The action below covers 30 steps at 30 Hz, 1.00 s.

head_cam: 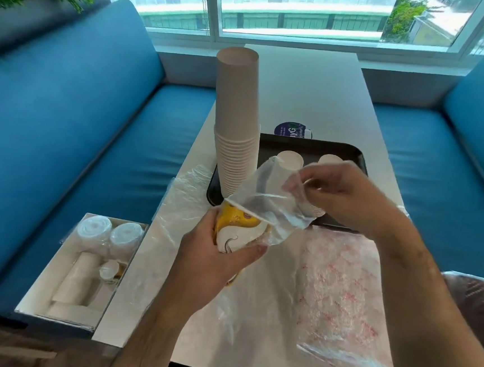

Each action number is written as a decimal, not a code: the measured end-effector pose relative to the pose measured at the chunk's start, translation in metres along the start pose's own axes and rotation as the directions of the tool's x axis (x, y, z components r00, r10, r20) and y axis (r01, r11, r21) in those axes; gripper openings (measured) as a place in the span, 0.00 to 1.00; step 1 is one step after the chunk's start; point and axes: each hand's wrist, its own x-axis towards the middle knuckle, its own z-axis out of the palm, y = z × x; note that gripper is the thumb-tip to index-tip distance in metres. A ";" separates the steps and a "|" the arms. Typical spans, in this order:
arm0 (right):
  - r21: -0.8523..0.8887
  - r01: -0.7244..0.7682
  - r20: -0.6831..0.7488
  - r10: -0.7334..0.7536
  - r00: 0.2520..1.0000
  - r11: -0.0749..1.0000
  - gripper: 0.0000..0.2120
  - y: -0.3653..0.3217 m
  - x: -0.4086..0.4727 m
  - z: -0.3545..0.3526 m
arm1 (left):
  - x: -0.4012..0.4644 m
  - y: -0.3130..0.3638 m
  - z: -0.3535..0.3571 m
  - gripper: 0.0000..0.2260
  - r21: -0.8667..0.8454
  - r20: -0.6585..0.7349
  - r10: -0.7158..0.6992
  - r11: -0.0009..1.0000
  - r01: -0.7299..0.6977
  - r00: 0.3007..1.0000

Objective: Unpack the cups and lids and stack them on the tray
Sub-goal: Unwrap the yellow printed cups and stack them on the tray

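Your left hand [217, 248] wraps its fingers around a sleeve of yellow-and-white printed cups [238, 231], held above the near tabletop [308, 81]. Your right hand [342, 195] pinches the clear plastic wrapper [266, 194] at its open end, apparently peeling it off those cups. Just beyond, the dark tray [320, 146] already carries a tall stack of plain paper cups [236, 118] and two shorter stacks. Loose plastic bags [340, 282] lie spread across the tabletop near you. On the blue bench to your left, a white box [81, 268] holds more wrapped lids and cups. So you look roughly midway: several stacks placed, this sleeve and the box's contents left.
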 end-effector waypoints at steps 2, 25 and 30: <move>0.021 -0.004 0.226 -0.001 0.974 1.000 0.11 -0.004 -0.002 0.000 | 0.000 -0.001 0.001 0.31 -0.006 0.003 0.013 1.000 -0.013 1.000; 0.260 -0.057 0.113 0.028 0.993 0.964 0.19 0.002 -0.013 0.017 | -0.008 -0.009 0.003 0.21 -0.015 0.088 0.010 1.000 -0.009 0.996; 0.341 -0.163 0.040 0.159 0.986 0.926 0.36 0.009 -0.016 0.013 | -0.006 -0.009 0.000 0.30 -0.117 0.064 0.033 0.993 -0.025 0.997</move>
